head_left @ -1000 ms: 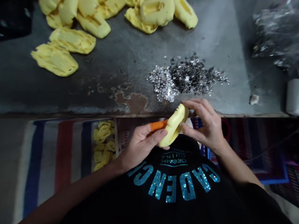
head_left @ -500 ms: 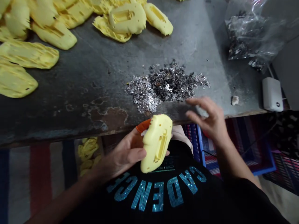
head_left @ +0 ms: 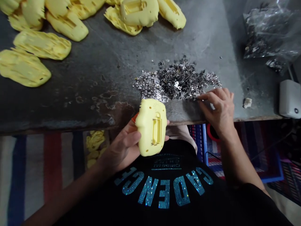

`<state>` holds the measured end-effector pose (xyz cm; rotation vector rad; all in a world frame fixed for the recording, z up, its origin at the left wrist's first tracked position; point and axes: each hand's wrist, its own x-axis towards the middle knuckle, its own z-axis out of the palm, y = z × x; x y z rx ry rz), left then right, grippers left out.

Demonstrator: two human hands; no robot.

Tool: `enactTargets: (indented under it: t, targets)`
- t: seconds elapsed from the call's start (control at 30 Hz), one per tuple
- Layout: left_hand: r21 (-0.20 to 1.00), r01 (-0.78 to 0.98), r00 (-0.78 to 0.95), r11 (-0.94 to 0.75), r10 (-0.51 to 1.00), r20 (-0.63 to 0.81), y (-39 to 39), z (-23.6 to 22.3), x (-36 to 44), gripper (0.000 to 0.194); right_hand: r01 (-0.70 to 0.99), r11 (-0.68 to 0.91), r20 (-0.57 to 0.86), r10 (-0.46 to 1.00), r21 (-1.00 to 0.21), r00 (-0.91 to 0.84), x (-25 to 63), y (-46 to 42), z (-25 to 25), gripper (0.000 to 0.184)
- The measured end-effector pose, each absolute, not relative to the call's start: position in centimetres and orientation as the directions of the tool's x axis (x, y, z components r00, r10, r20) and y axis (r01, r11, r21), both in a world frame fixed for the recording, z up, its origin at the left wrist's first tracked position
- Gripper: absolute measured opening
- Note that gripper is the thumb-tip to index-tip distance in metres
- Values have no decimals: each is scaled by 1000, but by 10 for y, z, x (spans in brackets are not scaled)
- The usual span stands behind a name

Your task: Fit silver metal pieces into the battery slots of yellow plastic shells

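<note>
My left hand [head_left: 127, 144] is closed around a yellow plastic casing [head_left: 147, 128], whose outer side with a battery recess faces up. An orange finger cover shows on one of its fingers, mostly hidden behind the casing. At the near right edge of a heap of small metal clips [head_left: 178, 78], my right hand [head_left: 218, 108] pinches with thumb and index finger. A small dark piece shows at those fingertips, too small to make out fully; it looks like one of the metal clips.
Several more yellow casings [head_left: 42, 44] lie at the back left of the grey table [head_left: 94, 69]. A clear bag of metal pieces [head_left: 265, 34] stands at the back right, near a white device [head_left: 290, 99]. Blue crates [head_left: 270, 179] sit below the table edge.
My right hand has come down onto the table beside the heap, and its fingers have closed to a pinch. My left hand has turned the casing more upright and raised it slightly toward the heap.
</note>
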<state>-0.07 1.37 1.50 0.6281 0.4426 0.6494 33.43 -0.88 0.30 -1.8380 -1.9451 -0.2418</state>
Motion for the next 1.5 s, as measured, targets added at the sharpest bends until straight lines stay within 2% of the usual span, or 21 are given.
enactTargets:
  t: [0.1, 0.27, 0.47, 0.63, 0.77, 0.83, 0.97, 1.07, 1.2, 1.4, 1.5]
  targets:
    - [633, -412, 734, 656, 650, -196, 14, 13, -2, 53, 981, 128, 407, 911, -145, -59, 317, -7, 1, 14]
    - [550, -362, 791, 753, 560, -246, 14, 4, -15, 51, 988, 49, 332, 943, -146, 3, 303, 5, -4, 14]
    - [538, -335, 795, 773, 539, -279, 15, 2, -23, 60, 953, 207, 318, 939, -220, -130, 304, -11, 9, 16]
    - [551, -361, 787, 752, 563, -252, 14, 5, -19, 53, 974, 205, 312, 935, -94, -167, 310, -31, 23, 16]
    - [582, -339, 774, 739, 571, -274, 13, 4, -18, 60, 998, 65, 319, 946, -25, -54, 319, -33, 30, 16]
    - [582, -334, 771, 742, 570, -283, 13, 3, -18, 60, 998, 34, 335, 942, -45, -17, 317, -26, 30, 21]
    - [588, -346, 750, 731, 592, -294, 12, 5, -18, 64, 983, 127, 317, 945, -132, -80, 298, -2, 20, 33]
    - [578, -363, 753, 731, 595, -279, 9, 6, -19, 55, 974, 162, 277, 954, -158, -114, 286, 7, 14, 38]
    - [554, -427, 736, 714, 631, -246, 6, 6, -21, 49, 948, 226, 250, 953, -225, -168, 298, -9, 18, 31]
    - [607, -350, 723, 714, 617, -310, 10, 9, -19, 78, 960, 88, 348, 937, -264, 10, 323, -37, 24, 21]
    - [610, -351, 723, 711, 620, -306, 12, 11, -17, 78, 948, 157, 403, 915, -277, -34, 315, -41, 19, 11]
